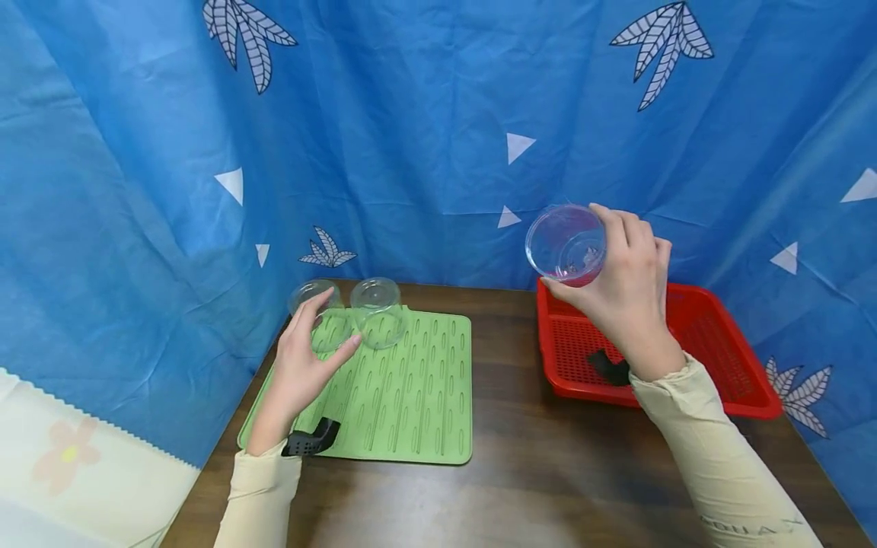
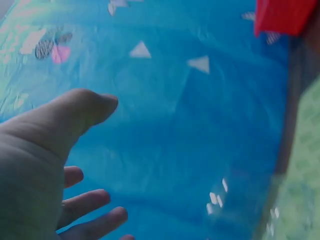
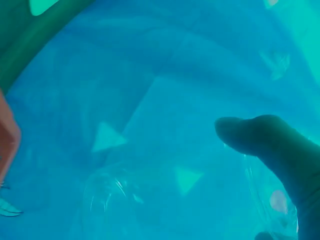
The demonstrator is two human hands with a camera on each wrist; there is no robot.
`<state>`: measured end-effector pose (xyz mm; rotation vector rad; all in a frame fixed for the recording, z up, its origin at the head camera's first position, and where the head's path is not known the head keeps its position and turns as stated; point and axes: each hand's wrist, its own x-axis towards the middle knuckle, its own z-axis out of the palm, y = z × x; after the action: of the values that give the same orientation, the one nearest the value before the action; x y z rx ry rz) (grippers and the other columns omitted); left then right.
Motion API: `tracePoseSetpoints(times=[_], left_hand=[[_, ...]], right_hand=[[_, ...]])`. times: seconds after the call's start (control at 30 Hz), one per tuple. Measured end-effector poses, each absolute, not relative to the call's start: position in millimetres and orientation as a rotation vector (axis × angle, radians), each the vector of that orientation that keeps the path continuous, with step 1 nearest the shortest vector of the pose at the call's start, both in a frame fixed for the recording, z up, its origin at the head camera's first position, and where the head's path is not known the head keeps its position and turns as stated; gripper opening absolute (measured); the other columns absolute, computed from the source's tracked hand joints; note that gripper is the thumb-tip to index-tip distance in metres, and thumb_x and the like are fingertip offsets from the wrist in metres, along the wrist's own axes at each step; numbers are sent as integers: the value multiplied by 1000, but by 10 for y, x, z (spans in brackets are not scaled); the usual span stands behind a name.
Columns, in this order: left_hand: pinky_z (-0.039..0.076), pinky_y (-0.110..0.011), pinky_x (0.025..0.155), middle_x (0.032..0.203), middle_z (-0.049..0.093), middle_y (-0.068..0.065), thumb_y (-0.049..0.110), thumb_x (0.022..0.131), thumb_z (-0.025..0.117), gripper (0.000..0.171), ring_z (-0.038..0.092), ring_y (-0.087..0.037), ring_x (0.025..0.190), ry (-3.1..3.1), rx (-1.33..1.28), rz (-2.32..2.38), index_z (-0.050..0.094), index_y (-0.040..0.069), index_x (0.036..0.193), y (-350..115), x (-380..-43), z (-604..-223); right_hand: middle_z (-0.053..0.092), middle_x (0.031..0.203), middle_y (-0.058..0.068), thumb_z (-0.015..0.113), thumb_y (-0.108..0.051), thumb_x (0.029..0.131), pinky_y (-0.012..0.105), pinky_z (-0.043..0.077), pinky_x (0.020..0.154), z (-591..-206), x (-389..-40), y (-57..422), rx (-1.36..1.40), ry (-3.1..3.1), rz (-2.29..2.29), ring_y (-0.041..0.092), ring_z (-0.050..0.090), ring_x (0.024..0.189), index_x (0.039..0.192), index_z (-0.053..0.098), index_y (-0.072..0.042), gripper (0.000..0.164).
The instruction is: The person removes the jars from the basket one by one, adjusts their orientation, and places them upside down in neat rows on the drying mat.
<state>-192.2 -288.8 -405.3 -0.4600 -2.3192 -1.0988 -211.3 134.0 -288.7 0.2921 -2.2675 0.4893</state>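
My right hand [image 1: 630, 281] grips a clear plastic cup [image 1: 550, 240] by its sides, thumb below and fingers above, in the air over the near-left part of the red basket [image 1: 550, 354]. The cup is tilted, its round mouth turned towards the head camera. Two more clear cups stand at the far left of the green mat [image 1: 428, 396], one [image 1: 378, 304] beside the other [image 1: 307, 292]. My left hand [image 1: 301, 365] is in front of these, thumb and fingers spread, partly hiding the left cup. The left wrist view shows nothing between the thumb [image 2: 82, 110] and fingers.
A dark wooden table [image 1: 510, 426] carries the mat on the left and the basket on the right. Behind hangs a blue curtain [image 1: 425, 137] with leaf and triangle prints. A pale cloth [image 1: 82, 464] with a flower print lies at the lower left.
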Motion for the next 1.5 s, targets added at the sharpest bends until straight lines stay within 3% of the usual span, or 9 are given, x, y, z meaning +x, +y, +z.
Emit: tracePoseSetpoints(times=[0.17, 0.43, 0.73, 0.87, 1.03, 1.17, 1.5], left_hand=[[43, -42, 104, 145, 47, 7, 37, 83, 82, 84, 48, -20, 132, -2268, -565, -1153, 36, 36, 153, -2577, -2030, -3764], [39, -39, 109, 151, 40, 12, 39, 79, 85, 95, 44, -17, 136, -2170, -822, -1128, 31, 32, 156, -2096, -2080, -3271], [39, -39, 110, 155, 35, 8, 31, 73, 91, 104, 41, -19, 139, -2056, -1054, -1131, 28, 27, 157, -1714, -2048, -2876], [40, -39, 110, 155, 35, 4, 31, 71, 92, 109, 40, -17, 138, -2044, -1147, -1102, 27, 20, 157, -1581, -2056, -2809], [40, -41, 109, 154, 37, -1, 27, 70, 92, 110, 42, -19, 135, -2017, -1206, -1048, 27, 13, 157, -1481, -2095, -2784], [40, -39, 108, 153, 38, -2, 23, 69, 91, 108, 42, -21, 134, -2000, -1221, -1032, 29, 10, 156, -1449, -2133, -2793], [43, -34, 105, 148, 43, -4, 24, 66, 92, 101, 43, -18, 133, -1999, -1198, -1031, 37, 11, 151, -1441, -2136, -2812]], right_hand=[[54, 132, 18, 95, -37, 57, 58, 34, 87, -2819, -2102, 1104, 400, -2160, 381, 36, 48, 121, 142, 49, -9, 101], [55, 131, 19, 96, -36, 55, 62, 32, 88, -2694, -1946, 835, 489, -2066, 242, 38, 49, 119, 143, 49, -8, 103], [52, 131, 22, 88, -39, 65, 61, 32, 88, -2633, -1767, 586, 521, -2001, 60, 39, 47, 118, 146, 45, -6, 97], [52, 129, 23, 83, -27, 70, 61, 34, 87, -2661, -1725, 449, 515, -1958, 21, 40, 48, 114, 145, 47, -5, 86], [53, 127, 23, 67, -7, 78, 60, 36, 87, -2728, -1720, 309, 509, -1906, 8, 39, 48, 112, 142, 51, -6, 66], [53, 127, 22, 60, -5, 81, 59, 36, 84, -2808, -1733, 240, 516, -1872, -7, 39, 49, 113, 141, 52, -6, 60], [53, 129, 21, 60, -7, 83, 59, 35, 85, -2862, -1723, 188, 511, -1878, 13, 39, 48, 113, 143, 51, -8, 61]])
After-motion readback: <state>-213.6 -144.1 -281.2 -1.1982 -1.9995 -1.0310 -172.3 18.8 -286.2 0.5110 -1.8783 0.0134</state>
